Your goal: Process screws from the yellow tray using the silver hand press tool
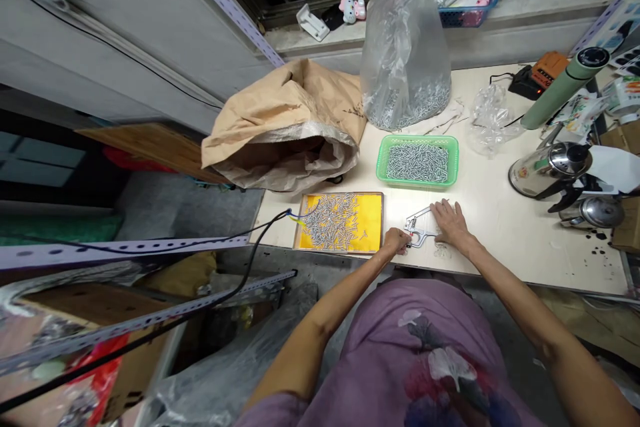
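A silvery metal tool with a curved, C-shaped frame and a straight upper bar lies on the table's front part, between my hands. My left hand is at the tool's left end with its fingers bent and pinched together. What sits between those fingertips is too small to tell; a tiny red spot shows beside them. My right hand is on the tool's right side, fingers spread. Its fingertips touch the end of the upper bar and its thumb is near the lower arm. A yellow-bottomed tray of loose metal pins is left of my left hand.
A green basket full of small metal pieces stands behind the hands. Farther back are a brown paper sack and a plastic bag of metal pieces. A steel kettle and green flask stand right. A black cable crosses at left.
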Action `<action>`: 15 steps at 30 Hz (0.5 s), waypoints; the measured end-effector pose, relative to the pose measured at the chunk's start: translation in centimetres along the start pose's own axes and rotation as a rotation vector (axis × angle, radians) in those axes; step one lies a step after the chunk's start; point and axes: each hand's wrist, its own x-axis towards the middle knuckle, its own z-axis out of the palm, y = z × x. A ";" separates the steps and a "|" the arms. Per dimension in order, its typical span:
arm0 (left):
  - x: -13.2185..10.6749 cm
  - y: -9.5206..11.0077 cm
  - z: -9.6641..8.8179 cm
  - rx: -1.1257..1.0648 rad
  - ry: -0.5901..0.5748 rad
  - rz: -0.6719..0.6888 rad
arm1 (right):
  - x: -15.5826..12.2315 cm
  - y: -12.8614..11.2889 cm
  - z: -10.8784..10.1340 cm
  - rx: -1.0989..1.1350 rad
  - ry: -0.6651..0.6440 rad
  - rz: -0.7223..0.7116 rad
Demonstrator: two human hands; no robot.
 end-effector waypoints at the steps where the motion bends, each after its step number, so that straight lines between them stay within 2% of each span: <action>1: -0.1 0.0 0.0 0.001 0.001 -0.001 | 0.3 0.0 -0.1 -0.006 -0.005 0.000; 7: -0.3 0.1 0.1 -0.007 0.007 0.002 | 0.6 -0.5 -0.8 -0.038 -0.016 -0.009; 9: -0.5 -0.3 0.1 0.054 0.039 0.035 | 0.4 -0.6 -0.9 -0.033 -0.003 -0.015; 11: -0.9 -0.7 0.3 0.206 0.146 0.164 | 0.2 -0.8 -0.9 -0.022 0.000 -0.016; 13: -1.2 -1.0 0.9 0.411 0.275 0.398 | 0.0 -1.1 -0.9 -0.013 0.002 -0.011; 15: -1.1 -0.8 1.8 0.601 0.325 0.657 | -0.3 -1.3 -0.9 -0.006 0.013 0.003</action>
